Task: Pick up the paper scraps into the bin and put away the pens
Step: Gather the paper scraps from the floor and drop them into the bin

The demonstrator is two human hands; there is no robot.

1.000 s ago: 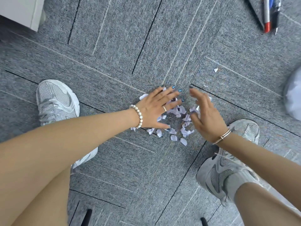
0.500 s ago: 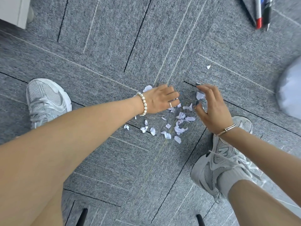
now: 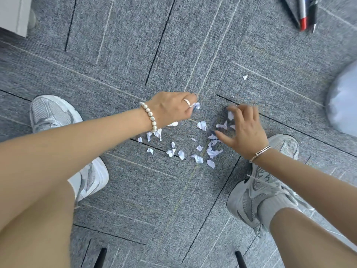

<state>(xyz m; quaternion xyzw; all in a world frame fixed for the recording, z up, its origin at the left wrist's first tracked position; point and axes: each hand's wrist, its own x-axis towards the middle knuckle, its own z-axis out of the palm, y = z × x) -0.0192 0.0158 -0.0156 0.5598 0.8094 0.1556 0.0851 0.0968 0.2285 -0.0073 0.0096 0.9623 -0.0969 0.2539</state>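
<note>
Several small white paper scraps (image 3: pixel 197 158) lie scattered on the grey carpet between my feet. My left hand (image 3: pixel 172 109), with a pearl bracelet and a ring, is curled into a fist around scraps; a bit of paper (image 3: pixel 196 105) sticks out by the knuckles. My right hand (image 3: pixel 244 130) hovers over the right side of the pile with fingers bent, touching a scrap (image 3: pixel 230 115) under its fingertips. A single scrap (image 3: pixel 245 77) lies apart, farther away. Pens (image 3: pixel 303 13), one with a red tip, lie at the top right.
My grey sneakers stand on either side, the left shoe (image 3: pixel 52 113) and the right shoe (image 3: pixel 257 194). A white rounded object (image 3: pixel 345 101), perhaps a bin bag, is at the right edge. White furniture (image 3: pixel 11 14) stands at the top left.
My left hand went from flat on the pile to a fist holding scraps and lifted back. The right hand's fingers curled onto the scraps. The pile has spread out.
</note>
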